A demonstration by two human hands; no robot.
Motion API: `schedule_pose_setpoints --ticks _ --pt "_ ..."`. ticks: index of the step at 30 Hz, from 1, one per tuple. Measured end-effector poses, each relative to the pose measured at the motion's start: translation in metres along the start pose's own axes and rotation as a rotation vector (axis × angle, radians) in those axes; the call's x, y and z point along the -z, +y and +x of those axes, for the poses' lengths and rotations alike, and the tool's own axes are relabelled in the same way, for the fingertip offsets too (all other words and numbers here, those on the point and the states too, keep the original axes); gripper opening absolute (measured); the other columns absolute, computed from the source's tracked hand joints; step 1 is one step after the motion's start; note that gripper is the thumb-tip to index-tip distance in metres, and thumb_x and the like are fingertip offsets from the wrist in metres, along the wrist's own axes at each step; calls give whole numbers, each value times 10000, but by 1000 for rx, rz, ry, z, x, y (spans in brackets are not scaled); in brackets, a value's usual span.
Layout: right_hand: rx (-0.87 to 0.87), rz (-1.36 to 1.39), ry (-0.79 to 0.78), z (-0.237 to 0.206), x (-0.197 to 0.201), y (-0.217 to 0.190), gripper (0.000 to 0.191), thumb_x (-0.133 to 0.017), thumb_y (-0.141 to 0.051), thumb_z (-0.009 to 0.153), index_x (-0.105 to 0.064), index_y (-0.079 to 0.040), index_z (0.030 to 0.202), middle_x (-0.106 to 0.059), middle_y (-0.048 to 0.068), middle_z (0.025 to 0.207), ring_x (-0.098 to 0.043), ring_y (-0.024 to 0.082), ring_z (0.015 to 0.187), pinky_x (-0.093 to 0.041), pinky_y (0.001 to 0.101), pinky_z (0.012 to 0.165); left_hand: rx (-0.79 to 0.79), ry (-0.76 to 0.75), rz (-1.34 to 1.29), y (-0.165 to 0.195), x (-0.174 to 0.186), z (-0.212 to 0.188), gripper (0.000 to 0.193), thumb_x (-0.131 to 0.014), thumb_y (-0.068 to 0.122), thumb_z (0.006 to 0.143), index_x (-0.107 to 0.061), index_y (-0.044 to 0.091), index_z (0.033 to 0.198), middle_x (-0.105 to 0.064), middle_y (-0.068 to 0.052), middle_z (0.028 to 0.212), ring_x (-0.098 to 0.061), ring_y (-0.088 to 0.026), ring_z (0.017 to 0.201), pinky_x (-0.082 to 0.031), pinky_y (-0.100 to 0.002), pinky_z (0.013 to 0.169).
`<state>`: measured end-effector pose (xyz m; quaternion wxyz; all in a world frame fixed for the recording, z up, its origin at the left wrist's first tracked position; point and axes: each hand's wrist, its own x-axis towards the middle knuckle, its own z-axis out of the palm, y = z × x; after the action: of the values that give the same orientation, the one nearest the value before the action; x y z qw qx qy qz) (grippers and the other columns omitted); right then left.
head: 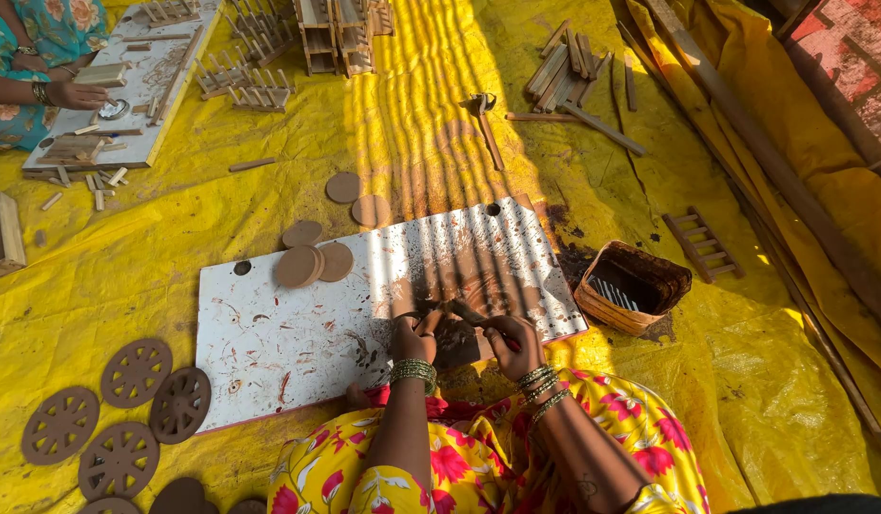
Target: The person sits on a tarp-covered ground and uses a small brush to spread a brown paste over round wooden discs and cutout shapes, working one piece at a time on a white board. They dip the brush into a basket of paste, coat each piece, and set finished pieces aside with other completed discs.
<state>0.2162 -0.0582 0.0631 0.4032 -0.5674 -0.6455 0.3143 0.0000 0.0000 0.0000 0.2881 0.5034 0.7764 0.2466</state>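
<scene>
On the stained white board (297, 333) laid over yellow sheeting, left hand (414, 337) and right hand (513, 345) meet, pinching a small brown piece (455, 312) between them; plain discs (307, 264) wait within reach; spoked wheels (136, 373) lie aside.

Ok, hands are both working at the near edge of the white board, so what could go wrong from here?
The left hand and right hand pinch a small piece, hidden by fingers, at the white board edge; it could slip into the lap. The stacked brown discs nearby could be knocked. The basket beside the right elbow might tip.
</scene>
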Motion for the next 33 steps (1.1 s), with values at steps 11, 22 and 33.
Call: schedule_pose_setpoints --ticks 11,22,33 --pt "101 -39 26 -2 4 -28 221 -650 -203 949 -669 4 874 -589 162 702 -572 329 639 -459 431 614 -89 6 -79 5 2 -15 396 -709 73 848 -639 48 1237 -664 -198 1251 -640 -373 1163 -545 -477 934" --pt "-48 -1 -18 -1 0 -31 205 -629 -204 929 -697 -15 970 -661 162 792 -654 318 711 -501 424 666 -54 -14 -73 -5 -5 -10 418 -659 42 846 -608 8 1259 -654 -224 1254 -646 -382 1153 -549 -478 916" --pt "62 -99 -26 -2 7 -39 213 -667 -199 943 -703 2 881 -616 183 724 -594 316 692 -467 442 687 28 -105 -45 -1 -1 -9 412 -623 122 925 -605 8 1321 -679 -219 1309 -663 -366 1212 -550 -451 1005"
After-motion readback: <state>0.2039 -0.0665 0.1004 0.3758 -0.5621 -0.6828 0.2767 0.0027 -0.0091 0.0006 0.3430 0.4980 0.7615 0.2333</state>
